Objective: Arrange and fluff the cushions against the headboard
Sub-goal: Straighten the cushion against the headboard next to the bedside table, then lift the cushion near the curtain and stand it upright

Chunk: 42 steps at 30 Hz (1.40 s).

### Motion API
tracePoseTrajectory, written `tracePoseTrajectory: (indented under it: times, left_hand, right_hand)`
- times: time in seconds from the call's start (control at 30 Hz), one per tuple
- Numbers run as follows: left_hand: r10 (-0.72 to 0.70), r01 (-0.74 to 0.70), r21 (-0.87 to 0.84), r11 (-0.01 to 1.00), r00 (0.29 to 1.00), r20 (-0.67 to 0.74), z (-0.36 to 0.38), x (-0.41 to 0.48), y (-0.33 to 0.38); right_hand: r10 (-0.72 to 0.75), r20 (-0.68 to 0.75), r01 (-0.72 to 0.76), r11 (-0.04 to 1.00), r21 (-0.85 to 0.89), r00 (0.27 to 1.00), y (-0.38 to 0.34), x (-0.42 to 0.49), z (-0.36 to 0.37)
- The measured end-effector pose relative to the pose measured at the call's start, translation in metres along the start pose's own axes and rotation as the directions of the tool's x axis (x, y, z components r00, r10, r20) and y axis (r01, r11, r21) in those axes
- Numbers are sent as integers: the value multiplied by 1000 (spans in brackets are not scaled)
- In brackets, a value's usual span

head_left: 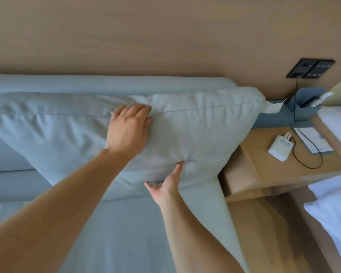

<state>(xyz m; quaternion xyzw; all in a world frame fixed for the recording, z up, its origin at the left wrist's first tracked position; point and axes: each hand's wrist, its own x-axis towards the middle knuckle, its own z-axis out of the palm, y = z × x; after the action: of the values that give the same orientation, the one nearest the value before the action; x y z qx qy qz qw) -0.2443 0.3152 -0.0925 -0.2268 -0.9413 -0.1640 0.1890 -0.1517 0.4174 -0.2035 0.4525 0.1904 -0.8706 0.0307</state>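
Left hand (129, 127) lies open, palm flat on the cushion (195, 133) leaning against the headboard (47, 82); right hand (165, 184) pinches its lower edge.

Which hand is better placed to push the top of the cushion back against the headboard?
Left. The left hand already lies flat on the cushion near its top seam, close to the headboard. The right hand is low, gripping the bottom edge.
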Motion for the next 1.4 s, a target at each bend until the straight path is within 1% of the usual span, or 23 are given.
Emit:
tracePoseTrajectory:
  times: [0.07, 0.2, 0.33, 0.43, 0.5, 0.57, 0.63, 0.7, 0.73, 0.77, 0.8, 0.87, 0.9, 0.97, 1.0, 1.03, 1.07, 1.1, 1.17, 1.23, 1.33, 1.37, 1.4]
  left_hand:
    - [-38, 38, -5, 999, 999, 9, 2, 10, 0]
    - [-63, 63, 5, 998, 985, 158, -2, 22, 6]
    - [19, -1, -64, 998, 958, 288, -22, 20, 1]
    - [112, -71, -206, 976, 975, 194, -55, -1, -8]
    - [110, -86, -257, 962, 991, 81, -76, -19, -19]
    - [38, -19, -257, 966, 997, 68, -104, -45, -49]
    - [-54, 73, -221, 973, 995, 87, -129, -72, -90]
    - [-244, 261, -137, 956, 961, 132, -157, -113, -153]
    - [-381, 397, -116, 910, 914, 135, -169, -136, -185]
    - [-531, 545, -119, 830, 838, 127, -180, -161, -215]
    - [-678, 686, -165, 709, 727, 108, -188, -189, -244]
    - [-905, 882, -321, 345, 403, 136, -200, -253, -301]
    - [-957, 902, -404, 150, 234, 169, -203, -287, -328]
    - [-977, 838, -524, -152, -46, 210, -207, -352, -377]
    - [-955, 786, -553, -275, -157, 251, -209, -380, -400]
    - [-931, 744, -565, -357, -232, 283, -215, -401, -417]
    - [-918, 717, -575, -393, -269, 292, -223, -418, -430]
    - [-915, 706, -585, -400, -275, 294, -231, -428, -444]
    - [-905, 702, -578, -416, -255, 340, -246, -438, -468]
    - [-901, 700, -576, -422, -252, 354, -254, -451, -486]
    - [-858, 633, -583, -510, -426, 287, -265, -482, -496]
    - [-842, 620, -577, -532, -463, 278, -268, -491, -492]
    - [-833, 610, -575, -545, -473, 287, -271, -497, -484]
  right_hand:
    - [-1, -18, 2, 1000, 9, 1000, -3, 3, -1]
    - [6, -28, -7, 999, -48, 1000, 5, -8, -6]
    - [46, -87, -62, 979, -196, 995, 28, -20, 0]
    - [159, -94, -182, 918, -352, 983, 70, -31, 12]
    - [233, -90, -247, 834, -493, 968, 100, -40, 20]
    - [296, -59, -259, 704, -661, 953, 141, -56, 35]
    - [313, 9, -164, 523, -837, 950, 179, -72, 53]
    - [306, 92, -3, 296, -955, 947, 228, -88, 78]
    - [288, 165, 113, 187, -976, 944, 251, -94, 91]
    - [275, 260, 248, 78, -966, 926, 273, -98, 107]
    - [284, 350, 373, -30, -927, 893, 295, -101, 123]
    - [311, 440, 506, -175, -845, 842, 340, -102, 158]
    - [309, 449, 523, -224, -822, 838, 366, -98, 173]
    - [276, 468, 540, -324, -777, 839, 417, -91, 207]
    - [280, 475, 550, -377, -745, 834, 445, -85, 225]
    - [298, 451, 540, -440, -717, 841, 473, -81, 242]
    - [318, 422, 528, -501, -685, 849, 501, -73, 257]
    - [325, 389, 507, -564, -651, 862, 527, -65, 271]
    - [306, 330, 448, -672, -590, 893, 573, -44, 289]
    - [263, 260, 368, -739, -564, 929, 605, -35, 295]
    - [247, 149, 286, -741, -608, 957, 630, -23, 290]
    - [230, 135, 263, -730, -631, 964, 634, -18, 286]
    - [205, 137, 244, -726, -643, 969, 637, -11, 281]
